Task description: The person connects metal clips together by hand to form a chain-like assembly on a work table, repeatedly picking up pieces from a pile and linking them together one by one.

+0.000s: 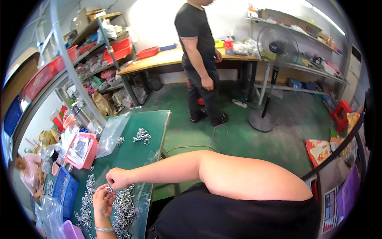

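My left hand (103, 202), with a bracelet on its wrist, is turned palm up over the green table (155, 123). Its thumb and fingers pinch a small silver metal ring piece (108, 189). Right above it, my right hand (118, 178) is closed with its fingers bent down against that same piece; what lies inside its grip is hidden. A heap of loose silver ring pieces (124, 209) lies beside the left hand toward my body. Another long pile of them (86, 205) spreads on the other side of that hand.
Small clusters of ring pieces (142, 136) lie near the table's far end, by a clear plastic bag (113, 135). A pink basket (94, 153) and a blue basket (71, 190) stand at the left. Beyond are a standing person (199, 51), a fan (274, 47) and a floor cable (213, 137).
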Demonstrator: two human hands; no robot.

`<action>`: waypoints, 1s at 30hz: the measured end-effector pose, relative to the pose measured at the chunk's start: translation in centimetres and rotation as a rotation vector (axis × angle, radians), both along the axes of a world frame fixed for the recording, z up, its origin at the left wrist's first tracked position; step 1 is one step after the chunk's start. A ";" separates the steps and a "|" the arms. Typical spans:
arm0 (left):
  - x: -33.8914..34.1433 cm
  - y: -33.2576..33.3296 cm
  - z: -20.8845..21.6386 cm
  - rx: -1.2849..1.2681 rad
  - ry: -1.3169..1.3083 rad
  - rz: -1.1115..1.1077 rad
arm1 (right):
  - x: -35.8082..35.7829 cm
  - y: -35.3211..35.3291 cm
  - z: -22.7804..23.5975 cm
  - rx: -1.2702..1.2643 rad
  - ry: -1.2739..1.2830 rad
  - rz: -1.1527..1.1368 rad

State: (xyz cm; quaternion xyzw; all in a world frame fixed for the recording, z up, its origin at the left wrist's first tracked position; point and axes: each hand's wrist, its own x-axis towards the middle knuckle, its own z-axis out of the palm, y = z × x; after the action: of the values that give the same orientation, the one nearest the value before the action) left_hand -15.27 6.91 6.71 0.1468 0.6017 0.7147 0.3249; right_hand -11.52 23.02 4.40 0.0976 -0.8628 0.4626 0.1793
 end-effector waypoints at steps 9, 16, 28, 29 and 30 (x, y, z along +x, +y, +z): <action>1.9 -3.4 -0.8 0.170 -0.068 0.091 | 0.7 -2.2 0.6 -0.033 -0.012 0.193; 3.3 -4.0 -0.8 0.218 -0.084 0.118 | 1.7 -2.6 1.9 -0.171 -0.113 0.263; 5.9 -5.2 -1.4 0.419 -0.209 0.149 | 3.2 -2.6 2.2 -0.249 -0.054 0.445; 5.9 -5.2 -1.6 0.450 -0.227 0.139 | 3.3 -2.4 2.2 -0.217 -0.047 0.453; 5.8 -5.6 -1.9 0.447 -0.227 0.145 | 3.1 -2.5 2.0 -0.221 -0.048 0.459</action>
State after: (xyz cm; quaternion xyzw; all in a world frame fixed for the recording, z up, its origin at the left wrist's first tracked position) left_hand -9.52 1.29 4.79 0.0905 0.3974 0.8634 0.2974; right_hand -8.42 20.55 6.43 0.2597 -0.7663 0.5847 0.0586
